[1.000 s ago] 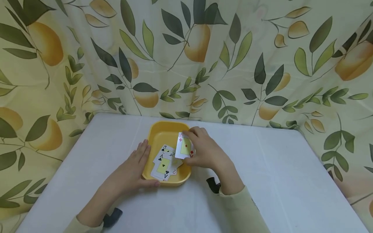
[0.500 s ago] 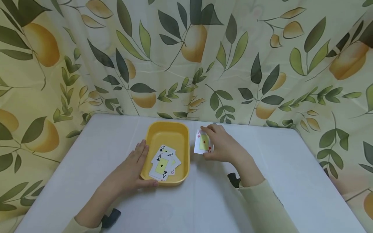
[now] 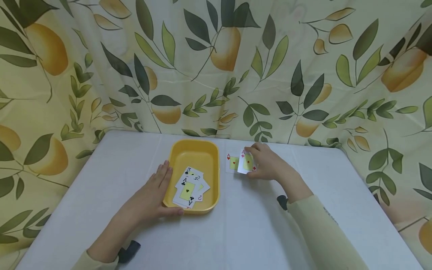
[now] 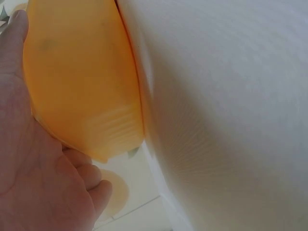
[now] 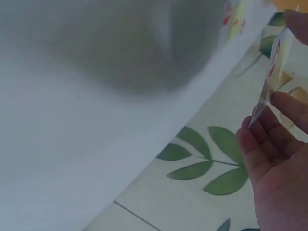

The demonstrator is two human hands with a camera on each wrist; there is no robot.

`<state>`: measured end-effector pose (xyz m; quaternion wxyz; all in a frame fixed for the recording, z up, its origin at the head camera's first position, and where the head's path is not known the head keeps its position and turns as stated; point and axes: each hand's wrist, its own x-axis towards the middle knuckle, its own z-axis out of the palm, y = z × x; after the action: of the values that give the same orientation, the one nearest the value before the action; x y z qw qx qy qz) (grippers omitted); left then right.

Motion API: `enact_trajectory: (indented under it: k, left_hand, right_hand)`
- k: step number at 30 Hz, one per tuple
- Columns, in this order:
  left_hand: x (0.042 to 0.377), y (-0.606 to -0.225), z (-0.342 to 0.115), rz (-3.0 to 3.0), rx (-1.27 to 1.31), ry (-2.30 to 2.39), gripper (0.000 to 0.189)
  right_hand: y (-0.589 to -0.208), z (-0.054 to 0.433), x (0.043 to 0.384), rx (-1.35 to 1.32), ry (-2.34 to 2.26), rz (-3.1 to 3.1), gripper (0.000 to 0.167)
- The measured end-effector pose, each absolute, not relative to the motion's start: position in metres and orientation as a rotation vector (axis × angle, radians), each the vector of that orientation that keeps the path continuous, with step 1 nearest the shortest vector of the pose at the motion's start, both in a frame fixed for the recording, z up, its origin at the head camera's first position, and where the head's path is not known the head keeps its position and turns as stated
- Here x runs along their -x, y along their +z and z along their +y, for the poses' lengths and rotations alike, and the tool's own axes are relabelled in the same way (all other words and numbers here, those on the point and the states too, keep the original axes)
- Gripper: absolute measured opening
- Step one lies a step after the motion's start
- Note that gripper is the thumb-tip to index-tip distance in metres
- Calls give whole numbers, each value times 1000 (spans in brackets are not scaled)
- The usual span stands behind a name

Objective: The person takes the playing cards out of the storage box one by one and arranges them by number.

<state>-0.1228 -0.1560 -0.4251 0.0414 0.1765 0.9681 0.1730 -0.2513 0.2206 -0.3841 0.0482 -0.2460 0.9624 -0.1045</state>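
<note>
My right hand (image 3: 270, 163) pinches the ace of diamonds (image 3: 247, 163) by its edges, thumb on one side and fingers on the other. In the right wrist view this playing card (image 5: 276, 65) stands edge-on and off the table. Just left of it, and partly covered by it in the head view, the ace of hearts (image 3: 232, 164) lies face up on the table. My left hand (image 3: 152, 197) rests along the left wall of a yellow tray (image 3: 194, 148), its fingers straight and its thumb by the front rim.
Inside the tray is an overlapping pile of playing cards (image 3: 187, 191), with an ace of clubs on top. A white cloth covers the table (image 3: 209, 243). Behind it hangs a curtain (image 3: 216, 93) printed with fruit and leaves.
The right hand has carried the ace of diamonds from over the tray rightward to the ace of hearts, which now shows on the table. The left hand has stayed at the tray.
</note>
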Motion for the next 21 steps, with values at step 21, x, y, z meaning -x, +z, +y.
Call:
enact_trajectory:
  k: [21]
  left_hand:
    - [122,-425,-156,2956,-540,537,134]
  right_hand:
    - [-409,244,282,546,-200,2779,79]
